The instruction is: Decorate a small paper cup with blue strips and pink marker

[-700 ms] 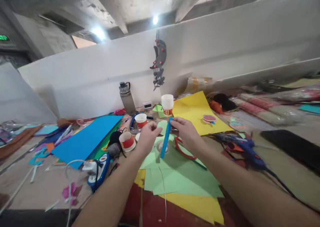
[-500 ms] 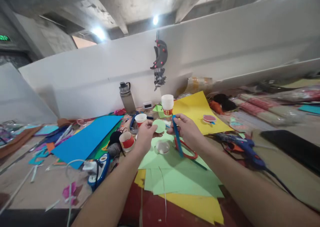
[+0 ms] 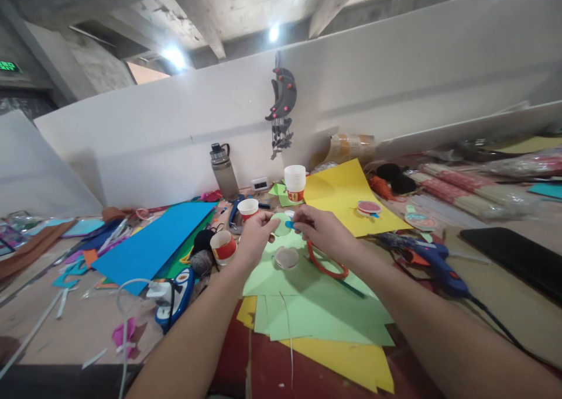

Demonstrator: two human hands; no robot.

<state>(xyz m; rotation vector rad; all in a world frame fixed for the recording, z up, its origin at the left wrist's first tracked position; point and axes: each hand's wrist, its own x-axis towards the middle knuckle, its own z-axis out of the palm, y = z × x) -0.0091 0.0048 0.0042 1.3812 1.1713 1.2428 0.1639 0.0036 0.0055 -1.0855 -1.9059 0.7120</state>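
My left hand [image 3: 257,235] pinches a small pale green paper disc [image 3: 278,222] by its left side. Closed on a narrow blue strip [image 3: 289,224], my right hand [image 3: 324,230] holds the strip's end against or just in front of the disc's right side; whether they touch I cannot tell. The rest of the strip is foreshortened or hidden by the fingers. Under the hands, a small white round cup-like piece [image 3: 286,258] stands on pale green paper sheets [image 3: 320,320]. A red-orange loop [image 3: 333,274], which looks like a scissors handle, lies below my right hand.
Red-and-white paper cups [image 3: 223,248] stand on the left, with a cup stack [image 3: 295,182] behind. Blue card [image 3: 153,244] and yellow card [image 3: 338,188] flank the work. A blue glue gun [image 3: 432,261], black phone-like slab [image 3: 509,258], power strip [image 3: 178,296] and bottle [image 3: 224,174] surround it.
My right hand has turned and moved slightly left, bringing the blue strip from upright beside the disc to the disc's right side. The left hand still holds the disc.
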